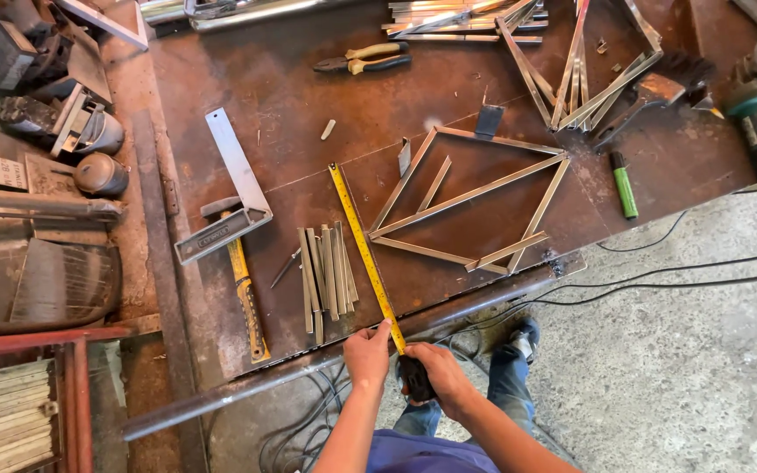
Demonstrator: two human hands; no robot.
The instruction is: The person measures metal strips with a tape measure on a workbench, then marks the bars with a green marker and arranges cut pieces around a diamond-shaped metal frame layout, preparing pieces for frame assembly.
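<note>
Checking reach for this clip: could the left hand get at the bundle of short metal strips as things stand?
Probably yes: the left hand pinches the yellow tape measure at the table edge, and the metal strips lie just beyond it, with nothing between.

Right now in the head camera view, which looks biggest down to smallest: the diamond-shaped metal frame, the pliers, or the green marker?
1. Diamond-shaped metal frame, by far the largest.
2. Pliers.
3. Green marker, slightly shorter than the pliers and thinner.

All three lie on the same table top, so distance hardly skews the comparison.

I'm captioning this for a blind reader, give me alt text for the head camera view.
A person's left hand and right hand stretch a yellow tape measure across a rusty steel workbench, beside a diamond-shaped metal frame and short cut metal strips.
</note>
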